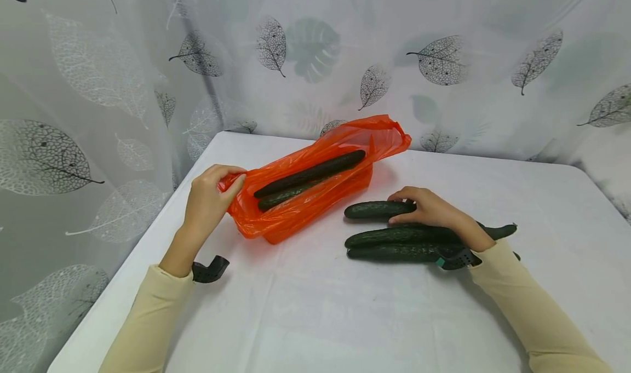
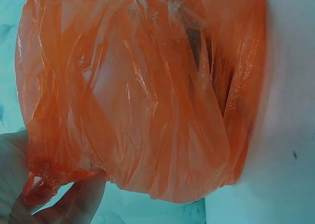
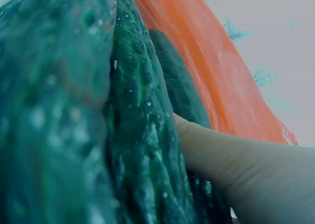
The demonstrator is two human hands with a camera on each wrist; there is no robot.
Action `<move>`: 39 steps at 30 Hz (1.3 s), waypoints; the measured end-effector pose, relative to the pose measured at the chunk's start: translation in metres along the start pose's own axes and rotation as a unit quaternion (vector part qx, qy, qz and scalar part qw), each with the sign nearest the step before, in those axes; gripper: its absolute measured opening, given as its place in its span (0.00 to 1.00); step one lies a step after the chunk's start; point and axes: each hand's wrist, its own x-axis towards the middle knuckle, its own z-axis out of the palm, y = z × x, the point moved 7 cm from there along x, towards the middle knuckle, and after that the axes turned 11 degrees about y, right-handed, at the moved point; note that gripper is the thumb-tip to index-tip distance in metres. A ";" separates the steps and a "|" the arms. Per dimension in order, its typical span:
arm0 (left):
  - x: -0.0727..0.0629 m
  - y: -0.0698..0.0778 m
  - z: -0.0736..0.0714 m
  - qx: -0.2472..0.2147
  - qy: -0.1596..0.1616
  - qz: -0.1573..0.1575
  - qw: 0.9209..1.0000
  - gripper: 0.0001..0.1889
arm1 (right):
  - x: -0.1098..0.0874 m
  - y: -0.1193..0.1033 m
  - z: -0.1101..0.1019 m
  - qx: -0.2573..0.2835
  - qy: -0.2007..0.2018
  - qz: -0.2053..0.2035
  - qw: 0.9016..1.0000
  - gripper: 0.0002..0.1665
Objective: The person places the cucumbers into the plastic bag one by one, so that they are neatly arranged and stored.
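My left hand pinches the near-left edge of an orange plastic bag; the left wrist view shows thumb and fingers on the crumpled film. Inside the bag's long opening lie two dark green cucumbers, side by side. On the table, my right hand has its fingers and thumb around the right part of a cucumber. Two more cucumbers lie together under the right wrist, nearer me. In the right wrist view they loom large, with the thumb beside the farther cucumber.
A white-covered table carries everything, its left edge running beside the left arm. Behind it hangs a pale curtain with leaf prints. Dark wrist devices sit at both cuffs; the right one overlaps the nearer cucumbers.
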 end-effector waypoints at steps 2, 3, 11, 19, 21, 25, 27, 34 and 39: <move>0.000 0.000 0.000 0.001 0.000 0.000 1.000 0.08 | 0.000 0.001 -0.002 0.005 0.011 0.010 1.000 0.26; -0.001 -0.001 0.000 0.001 0.000 0.000 1.000 0.08 | 0.000 0.001 -0.002 0.007 0.016 0.013 1.000 0.26; 0.001 0.000 -0.001 -0.002 0.004 0.008 1.000 0.07 | 0.005 0.000 -0.011 0.003 0.074 0.005 0.997 0.24; 0.001 -0.001 -0.002 -0.005 0.003 0.004 1.000 0.07 | 0.007 -0.001 -0.014 -0.014 0.078 0.033 0.996 0.26; 0.002 -0.001 -0.002 -0.005 0.002 0.004 1.000 0.07 | 0.008 -0.001 -0.015 -0.014 0.077 0.042 0.996 0.27; 0.001 -0.001 -0.002 -0.005 0.001 0.002 1.000 0.08 | 0.008 -0.005 -0.018 -0.012 0.082 0.052 0.995 0.27; 0.000 -0.001 -0.001 -0.004 -0.001 -0.001 1.000 0.08 | 0.008 -0.008 -0.021 -0.012 0.086 0.051 0.995 0.27; 0.000 0.001 -0.002 -0.007 -0.001 0.000 1.000 0.08 | 0.011 -0.021 -0.033 -0.011 0.103 0.043 0.994 0.26; 0.001 0.000 -0.001 -0.011 -0.002 -0.001 1.000 0.07 | 0.015 -0.029 -0.040 -0.017 0.114 0.032 0.993 0.25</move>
